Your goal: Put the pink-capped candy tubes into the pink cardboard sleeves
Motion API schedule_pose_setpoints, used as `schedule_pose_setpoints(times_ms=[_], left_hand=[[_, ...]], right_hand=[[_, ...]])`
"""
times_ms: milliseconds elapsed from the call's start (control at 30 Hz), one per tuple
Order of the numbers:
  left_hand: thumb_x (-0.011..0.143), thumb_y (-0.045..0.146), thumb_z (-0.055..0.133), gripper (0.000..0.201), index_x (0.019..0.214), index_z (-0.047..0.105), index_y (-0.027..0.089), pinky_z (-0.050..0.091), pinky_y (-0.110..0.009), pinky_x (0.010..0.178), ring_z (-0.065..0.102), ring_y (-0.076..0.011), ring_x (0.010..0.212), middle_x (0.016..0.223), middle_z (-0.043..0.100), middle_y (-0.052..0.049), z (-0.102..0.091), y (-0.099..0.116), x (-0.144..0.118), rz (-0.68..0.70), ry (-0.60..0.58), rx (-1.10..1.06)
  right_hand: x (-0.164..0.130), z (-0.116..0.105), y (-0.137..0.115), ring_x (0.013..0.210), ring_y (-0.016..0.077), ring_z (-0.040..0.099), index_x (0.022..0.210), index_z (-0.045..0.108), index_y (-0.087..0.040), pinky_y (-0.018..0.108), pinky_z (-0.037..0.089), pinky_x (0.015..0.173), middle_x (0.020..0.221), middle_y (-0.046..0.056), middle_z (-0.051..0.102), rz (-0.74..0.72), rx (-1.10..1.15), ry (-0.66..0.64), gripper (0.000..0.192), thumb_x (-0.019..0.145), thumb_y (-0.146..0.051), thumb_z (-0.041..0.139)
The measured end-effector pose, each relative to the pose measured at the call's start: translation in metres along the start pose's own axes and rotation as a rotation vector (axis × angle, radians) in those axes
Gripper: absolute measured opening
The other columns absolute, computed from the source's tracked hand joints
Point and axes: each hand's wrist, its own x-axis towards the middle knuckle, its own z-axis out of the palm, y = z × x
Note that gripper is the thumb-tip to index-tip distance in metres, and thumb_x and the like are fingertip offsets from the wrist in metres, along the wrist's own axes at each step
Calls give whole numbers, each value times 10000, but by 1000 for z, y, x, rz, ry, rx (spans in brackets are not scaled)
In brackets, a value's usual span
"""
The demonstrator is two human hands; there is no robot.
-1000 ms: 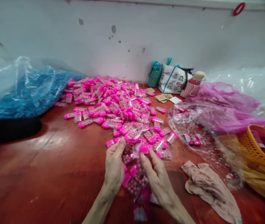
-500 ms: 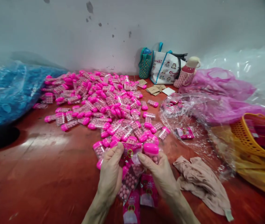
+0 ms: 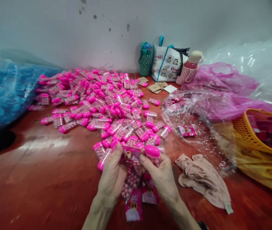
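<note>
While hands pinch it, pink-capped container (image 3: pixel 153 155) upright, cap up.

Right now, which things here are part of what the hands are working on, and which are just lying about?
In hand: left hand, right hand, pink-capped tube, printed sachet, pile of tubes.
Lying about: beige cloth, yellow basket, tote bag, blue bag.

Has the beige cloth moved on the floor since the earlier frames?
No. The cloth keeps its place beside the yellow basket and clear plastic sheet; only the camera shifted.
</note>
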Motion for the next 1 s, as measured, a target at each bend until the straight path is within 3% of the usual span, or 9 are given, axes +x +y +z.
schedule_pose_setpoints(times_ms=[67, 200, 367, 500, 767, 900, 1000], left_hand=[[619, 347, 781, 236, 783, 726, 187, 545, -363, 727, 680, -260, 802, 781, 736, -64, -4, 0, -4, 15, -55, 45], [617, 244, 784, 217, 814, 744, 162, 532, -364, 713, 679, -270, 780, 789, 735, -93, -9, 4, -13, -12, -157, 161], [642, 228, 755, 179, 811, 748, 168, 527, -329, 686, 670, -234, 741, 797, 729, -74, -5, 5, -13, 60, -65, 168], [602, 235, 778, 136, 718, 741, 174, 528, -309, 639, 655, -212, 666, 636, 691, -37, -3, 4, -10, 126, 15, 157], [644, 197, 756, 132, 759, 722, 141, 475, -217, 555, 561, -106, 528, 560, 608, 14, 3, 2, -14, 63, 7, 205], [682, 198, 732, 142, 809, 713, 140, 467, -220, 551, 553, -99, 513, 567, 599, 14, 6, 0, -15, -30, -79, 168], [686, 211, 730, 145, 810, 711, 137, 481, -239, 568, 566, -115, 532, 576, 605, 6, 8, -3, -13, -17, -94, 156]], right_hand=[[0, 1, 0, 437, 65, 311, 572, 613, -171, 185, 269, 402, 472, -72, 402, 4, -14, 32, 189, 685, -287, 712], [0, 1, 0, 476, 83, 408, 659, 641, -170, 197, 354, 440, 533, -49, 494, 15, -23, 50, 145, 690, -302, 693], [-6, 0, 2, 434, 63, 387, 737, 624, -177, 178, 323, 410, 508, -71, 478, 34, -46, 3, 158, 729, -314, 702], [-13, -4, 3, 346, 37, 372, 821, 588, -188, 156, 286, 340, 502, -73, 533, 115, -52, -153, 222, 767, -379, 688], [-19, -22, -7, 279, 14, 347, 829, 537, -173, 115, 259, 280, 480, -70, 549, 305, -61, -385, 271, 792, -410, 663], [-18, -27, -12, 274, 8, 343, 882, 530, -176, 100, 269, 280, 481, -81, 534, 283, -30, -391, 270, 813, -412, 642], [-18, -27, -11, 272, 5, 351, 922, 523, -177, 94, 269, 277, 500, -76, 552, 275, -19, -363, 271, 836, -416, 614]])
